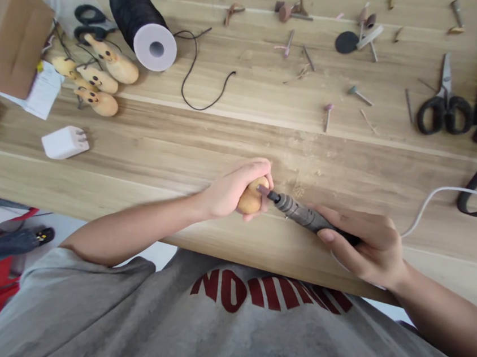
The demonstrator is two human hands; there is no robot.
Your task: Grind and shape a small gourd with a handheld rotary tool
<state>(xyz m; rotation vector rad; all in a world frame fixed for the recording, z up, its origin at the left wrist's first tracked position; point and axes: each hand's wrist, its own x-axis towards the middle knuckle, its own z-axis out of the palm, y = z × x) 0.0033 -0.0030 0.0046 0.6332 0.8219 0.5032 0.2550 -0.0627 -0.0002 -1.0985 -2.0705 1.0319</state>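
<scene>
"State of the left hand?"

"My left hand (235, 187) is curled closed around a small gourd (249, 202), both lobes showing between thumb and fingers. The gourd is over the front part of the desk (150, 161). Whether the hand rests on the wood, I cannot tell."

"And the right?"

"My right hand (370, 246) is partly closed about the grip of a rotary tool (303, 212), thumb on the near side, fingers on the far. The tool points left, its brown bit (266, 191) overlapping the gourd near the waist. Contact I cannot confirm."

"Surroundings?"

"Pale dust (299, 189) lies on the wood just beyond the tool. Farther back, loose bits (329, 107) are scattered, with scissors (439, 111) to the right. A white cord (433, 193) runs near my right hand. At left I note a charger (63, 143), several face-marked gourds (120, 66) and a black spool (134, 11)."
</scene>
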